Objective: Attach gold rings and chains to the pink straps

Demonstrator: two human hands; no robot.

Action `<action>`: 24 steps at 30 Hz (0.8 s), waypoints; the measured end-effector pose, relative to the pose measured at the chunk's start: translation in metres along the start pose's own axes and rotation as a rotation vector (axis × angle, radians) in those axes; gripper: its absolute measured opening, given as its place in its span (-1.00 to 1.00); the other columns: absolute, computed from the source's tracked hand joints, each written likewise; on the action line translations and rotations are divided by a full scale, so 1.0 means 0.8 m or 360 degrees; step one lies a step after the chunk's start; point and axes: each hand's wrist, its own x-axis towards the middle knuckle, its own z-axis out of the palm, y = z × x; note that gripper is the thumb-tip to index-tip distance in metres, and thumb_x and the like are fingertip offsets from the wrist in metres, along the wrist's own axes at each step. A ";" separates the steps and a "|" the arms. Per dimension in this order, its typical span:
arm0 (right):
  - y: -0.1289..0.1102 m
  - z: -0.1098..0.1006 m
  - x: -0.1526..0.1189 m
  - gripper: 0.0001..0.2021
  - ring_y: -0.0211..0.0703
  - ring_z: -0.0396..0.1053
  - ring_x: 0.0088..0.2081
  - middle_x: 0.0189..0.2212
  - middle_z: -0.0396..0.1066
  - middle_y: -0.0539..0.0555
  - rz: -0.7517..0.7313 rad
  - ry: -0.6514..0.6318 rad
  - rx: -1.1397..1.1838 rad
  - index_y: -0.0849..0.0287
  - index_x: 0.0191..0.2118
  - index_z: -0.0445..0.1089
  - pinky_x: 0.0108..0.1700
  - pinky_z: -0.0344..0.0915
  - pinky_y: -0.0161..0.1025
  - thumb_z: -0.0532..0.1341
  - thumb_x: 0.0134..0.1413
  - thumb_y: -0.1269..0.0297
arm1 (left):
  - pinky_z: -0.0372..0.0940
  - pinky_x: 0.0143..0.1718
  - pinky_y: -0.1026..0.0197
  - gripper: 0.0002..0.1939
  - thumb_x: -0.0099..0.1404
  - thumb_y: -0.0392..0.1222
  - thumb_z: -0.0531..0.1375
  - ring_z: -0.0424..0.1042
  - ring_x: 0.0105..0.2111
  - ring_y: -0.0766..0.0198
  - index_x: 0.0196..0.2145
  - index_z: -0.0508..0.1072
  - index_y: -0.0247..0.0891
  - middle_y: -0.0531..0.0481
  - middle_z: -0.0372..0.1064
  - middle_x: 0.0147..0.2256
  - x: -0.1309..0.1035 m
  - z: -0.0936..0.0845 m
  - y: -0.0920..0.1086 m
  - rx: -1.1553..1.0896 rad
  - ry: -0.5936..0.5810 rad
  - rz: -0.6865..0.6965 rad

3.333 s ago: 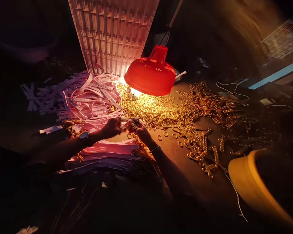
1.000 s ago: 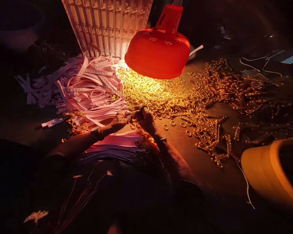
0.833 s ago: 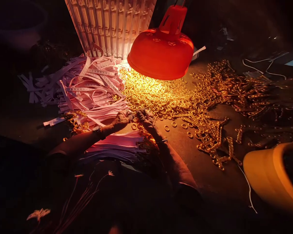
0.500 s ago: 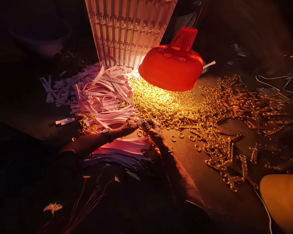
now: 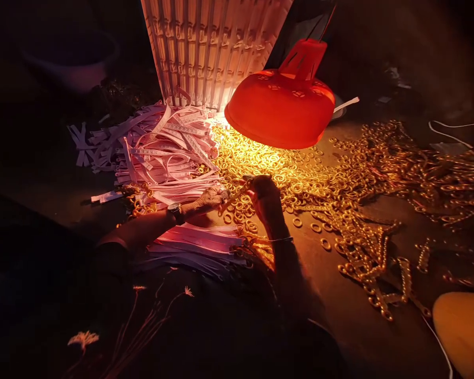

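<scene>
My left hand (image 5: 210, 200), with a watch at its wrist, is closed on one end of a short gold piece (image 5: 234, 198). That piece, perhaps a strap or chain, stretches up and right to my right hand (image 5: 264, 190), whose fingers pinch its other end. Beyond both hands spreads a pile of gold rings (image 5: 260, 163). White and pink strips (image 5: 169, 152) lie heaped behind my left forearm. Neater strips (image 5: 197, 243) with gold ends lie between my forearms.
A red lamp (image 5: 280, 108) hangs low over the rings. Behind stands a ribbed panel (image 5: 213, 47). Gold chains (image 5: 363, 258) spread over the right side. A yellow rounded object (image 5: 464, 329) is at the lower right, and a dim basin (image 5: 75, 68) at the upper left.
My right hand has moved up and right, away from my left hand. The gold piece now shows stretched between them. My left hand has hardly moved.
</scene>
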 end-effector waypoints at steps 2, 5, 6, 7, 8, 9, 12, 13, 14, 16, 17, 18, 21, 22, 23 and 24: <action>-0.006 -0.017 0.014 -0.69 -0.13 0.41 -0.29 -0.36 0.37 0.06 0.0081 0.0004 0.0132 0.09 -0.33 0.23 -0.29 0.38 -0.15 0.13 0.12 -0.07 | -0.11 -0.57 0.28 -0.56 0.10 0.04 0.35 -0.02 -0.65 0.45 -0.60 0.22 -0.26 0.11 0.03 -0.65 0.001 0.002 0.005 -0.0014 -0.0034 -0.0019; -0.005 -0.028 0.018 -0.70 -0.23 0.28 -0.43 -0.40 0.31 0.04 0.0144 -0.0027 0.0074 0.07 -0.30 0.21 -0.44 0.28 -0.26 0.16 0.07 -0.06 | -0.20 -0.58 0.29 -0.49 0.16 0.20 0.28 -0.15 -0.65 0.48 -0.58 0.21 -0.25 0.16 -0.08 -0.67 0.001 0.004 0.008 -0.0184 -0.0088 -0.0081; -0.001 -0.027 0.016 -0.68 -0.26 0.23 -0.47 -0.42 0.29 0.02 0.0173 -0.0055 0.0040 0.07 -0.29 0.21 -0.47 0.25 -0.27 0.17 0.04 -0.08 | -0.19 -0.58 0.30 -0.49 0.18 0.24 0.24 -0.13 -0.66 0.47 -0.56 0.24 -0.26 0.15 -0.06 -0.67 0.001 0.005 0.009 -0.0267 -0.0102 -0.0104; 0.005 -0.023 0.011 -0.65 -0.28 0.19 -0.49 -0.43 0.28 0.01 0.0200 -0.0088 0.0008 0.06 -0.28 0.22 -0.48 0.23 -0.28 0.18 0.02 -0.11 | -0.16 -0.59 0.30 -0.49 0.20 0.25 0.21 -0.10 -0.66 0.47 -0.54 0.27 -0.27 0.14 -0.03 -0.67 0.001 0.006 0.010 -0.0357 -0.0094 -0.0128; 0.011 -0.018 0.007 -0.64 -0.27 0.18 -0.49 -0.44 0.28 0.00 0.0222 -0.0118 -0.0023 0.06 -0.28 0.23 -0.46 0.24 -0.26 0.20 -0.01 -0.12 | -0.13 -0.59 0.31 -0.51 0.22 0.24 0.20 -0.06 -0.66 0.46 -0.52 0.29 -0.28 0.12 0.02 -0.66 0.000 0.008 0.012 -0.0441 -0.0065 -0.0153; 0.017 -0.012 0.001 -0.63 -0.26 0.18 -0.47 -0.43 0.28 0.00 0.0226 -0.0128 -0.0057 0.07 -0.29 0.24 -0.42 0.26 -0.24 0.22 -0.03 -0.13 | -0.09 -0.59 0.32 -0.55 0.22 0.20 0.21 -0.02 -0.66 0.46 -0.49 0.32 -0.29 0.11 0.06 -0.65 0.001 0.010 0.015 -0.0514 -0.0021 -0.0184; 0.028 0.005 -0.012 -0.63 -0.20 0.22 -0.38 -0.40 0.29 0.04 0.0146 -0.0125 -0.0154 0.09 -0.36 0.26 -0.27 0.32 -0.17 0.26 -0.02 -0.11 | -0.05 -0.60 0.35 -0.66 0.19 0.04 0.27 0.01 -0.68 0.48 -0.45 0.34 -0.31 0.13 0.09 -0.65 0.002 0.017 0.024 -0.0668 0.0095 -0.0320; 0.029 0.009 -0.015 -0.64 -0.20 0.22 -0.37 -0.39 0.29 0.04 0.0108 -0.0126 -0.0176 0.10 -0.37 0.26 -0.24 0.32 -0.16 0.26 0.00 -0.10 | -0.05 -0.61 0.36 -0.69 0.17 -0.01 0.29 0.00 -0.69 0.49 -0.46 0.34 -0.31 0.15 0.08 -0.67 0.002 0.020 0.026 -0.0707 0.0109 -0.0349; 0.028 0.013 -0.018 -0.64 -0.20 0.22 -0.37 -0.40 0.28 0.04 0.0072 -0.0136 -0.0204 0.11 -0.37 0.25 -0.22 0.33 -0.17 0.24 0.04 -0.10 | -0.04 -0.61 0.37 -0.70 0.15 -0.05 0.31 0.01 -0.69 0.50 -0.46 0.34 -0.31 0.16 0.07 -0.67 0.001 0.021 0.028 -0.0745 0.0116 -0.0360; 0.023 0.017 -0.023 -0.64 -0.23 0.21 -0.38 -0.41 0.27 0.04 0.0041 -0.0160 -0.0245 0.12 -0.37 0.22 -0.22 0.32 -0.20 0.18 0.12 -0.10 | -0.03 -0.62 0.37 -0.71 0.12 -0.11 0.34 0.03 -0.70 0.50 -0.48 0.33 -0.32 0.17 0.06 -0.69 -0.001 0.023 0.030 -0.0812 0.0136 -0.0359; 0.020 0.019 -0.025 -0.63 -0.24 0.19 -0.40 -0.43 0.25 0.03 0.0041 -0.0157 -0.0265 0.11 -0.37 0.21 -0.24 0.31 -0.21 0.15 0.15 -0.12 | -0.03 -0.62 0.37 -0.71 0.11 -0.14 0.35 0.05 -0.70 0.50 -0.49 0.32 -0.32 0.18 0.06 -0.69 -0.003 0.023 0.030 -0.0845 0.0148 -0.0354; 0.018 0.021 -0.027 -0.62 -0.25 0.18 -0.41 -0.45 0.24 0.01 0.0047 -0.0153 -0.0290 0.11 -0.38 0.19 -0.27 0.30 -0.23 0.12 0.17 -0.13 | -0.04 -0.63 0.37 -0.71 0.10 -0.16 0.36 0.06 -0.71 0.50 -0.50 0.31 -0.32 0.18 0.06 -0.69 -0.006 0.022 0.029 -0.0873 0.0153 -0.0352; 0.017 0.026 -0.033 -0.60 -0.24 0.18 -0.42 -0.46 0.23 0.01 0.0048 -0.0106 -0.0424 0.11 -0.38 0.17 -0.28 0.29 -0.21 0.08 0.19 -0.16 | -0.11 -0.65 0.36 -0.70 0.09 -0.19 0.37 0.05 -0.71 0.51 -0.51 0.28 -0.31 0.18 0.07 -0.69 -0.013 0.018 0.026 -0.0921 0.0112 -0.0353; 0.019 0.028 -0.034 -0.60 -0.21 0.20 -0.40 -0.45 0.24 0.03 0.0032 -0.0078 -0.0491 0.11 -0.38 0.18 -0.24 0.30 -0.18 0.07 0.20 -0.16 | -0.12 -0.65 0.36 -0.69 0.09 -0.20 0.37 0.05 -0.71 0.51 -0.51 0.28 -0.31 0.18 0.08 -0.68 -0.015 0.016 0.025 -0.0930 0.0079 -0.0352; 0.022 0.030 -0.035 -0.60 -0.17 0.23 -0.37 -0.44 0.26 0.06 0.0014 -0.0056 -0.0555 0.12 -0.38 0.20 -0.19 0.31 -0.14 0.05 0.21 -0.15 | -0.12 -0.65 0.36 -0.69 0.08 -0.21 0.36 0.04 -0.71 0.52 -0.52 0.26 -0.31 0.17 0.09 -0.67 -0.015 0.014 0.023 -0.0937 0.0036 -0.0350; 0.025 0.033 -0.036 -0.59 -0.13 0.26 -0.32 -0.43 0.29 0.10 -0.0005 -0.0045 -0.0607 0.12 -0.37 0.22 -0.14 0.31 -0.09 0.03 0.22 -0.15 | -0.12 -0.64 0.36 -0.68 0.08 -0.21 0.36 0.04 -0.70 0.52 -0.53 0.24 -0.30 0.17 0.09 -0.67 -0.015 0.012 0.022 -0.0942 -0.0006 -0.0342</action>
